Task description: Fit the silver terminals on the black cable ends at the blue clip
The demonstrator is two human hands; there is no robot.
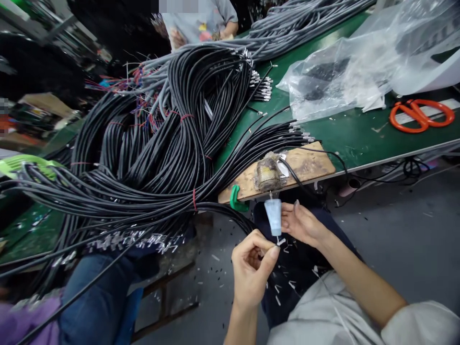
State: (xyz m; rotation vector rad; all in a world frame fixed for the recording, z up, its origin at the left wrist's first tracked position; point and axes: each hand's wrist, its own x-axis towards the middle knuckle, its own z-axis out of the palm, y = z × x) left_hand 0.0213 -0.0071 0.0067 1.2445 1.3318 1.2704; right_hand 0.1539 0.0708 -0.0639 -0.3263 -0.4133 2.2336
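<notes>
The left hand (248,275) rises from below, thumb and forefinger pinched on the pale-tipped end of a cable (281,242), just under the light blue cone (273,218). The right hand (304,225) comes in from the right, fingers loosely curled, thumb apart, close beside the cone; I cannot tell if it touches. A crumpled clear bag (323,88) lies on the bench (354,141), its contents unclear.

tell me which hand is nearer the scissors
Right: the right hand is below and left of the scissors in view; the left hand is lower and farther left.
</notes>
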